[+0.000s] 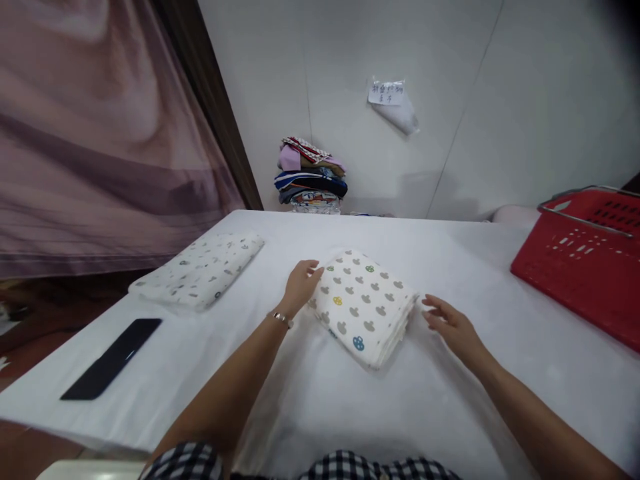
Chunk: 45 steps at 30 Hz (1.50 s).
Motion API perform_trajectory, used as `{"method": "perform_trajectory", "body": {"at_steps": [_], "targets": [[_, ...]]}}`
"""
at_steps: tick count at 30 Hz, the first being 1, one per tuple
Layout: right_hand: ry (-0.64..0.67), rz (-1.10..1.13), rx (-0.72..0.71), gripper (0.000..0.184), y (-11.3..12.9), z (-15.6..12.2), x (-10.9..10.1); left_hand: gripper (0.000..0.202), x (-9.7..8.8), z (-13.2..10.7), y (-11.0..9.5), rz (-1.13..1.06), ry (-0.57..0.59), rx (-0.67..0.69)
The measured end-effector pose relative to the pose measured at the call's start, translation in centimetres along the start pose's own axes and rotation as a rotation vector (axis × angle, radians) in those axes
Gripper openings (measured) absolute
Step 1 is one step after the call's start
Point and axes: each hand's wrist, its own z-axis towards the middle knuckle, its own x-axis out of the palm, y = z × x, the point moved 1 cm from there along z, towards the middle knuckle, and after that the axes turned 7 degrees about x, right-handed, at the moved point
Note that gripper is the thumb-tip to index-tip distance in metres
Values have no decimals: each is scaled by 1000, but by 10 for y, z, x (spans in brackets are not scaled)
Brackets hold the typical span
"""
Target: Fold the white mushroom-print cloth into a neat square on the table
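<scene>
A folded white cloth (363,297) with grey, yellow, green and blue mushroom prints lies at an angle on the white-covered table (450,400). At its upper left edge is my left hand (302,287), fingers apart and the fingertips at the fabric; a watch or bracelet (283,319) circles that wrist. My right hand (447,327) hovers just off the cloth's right corner, its fingers spread and holding nothing. The layered folds show along the cloth's lower right side.
Another folded, printed white cloth (200,270) lies on the left, with a flat black object (113,360) nearer me. A red basket (585,260) stands at the right. Folded clothes (313,177) are piled beyond the far edge, below a paper note (387,93) on the wall. A curtain (100,133) hangs at left.
</scene>
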Motion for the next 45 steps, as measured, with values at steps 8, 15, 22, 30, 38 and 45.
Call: {"method": "perform_trajectory", "body": {"at_steps": [8,15,22,30,38,45], "targets": [[164,-267,54,48,47,101,30,35,-9,-115,1,-741,-28,-650],[321,-428,146,67,58,143,50,33,10,-130,-17,-1077,80,-728],[597,-341,273,49,64,136,46,44,23,-113,-16,-1000,128,-806],[540,-102,273,54,60,96,32,44,29,-111,-21,-807,114,-603],[405,-343,-59,20,77,41,14,36,38,-117,-25,-932,99,-591],[164,-871,-501,14,94,-20,37,30,53,-113,-56,-781,104,-329]]}}
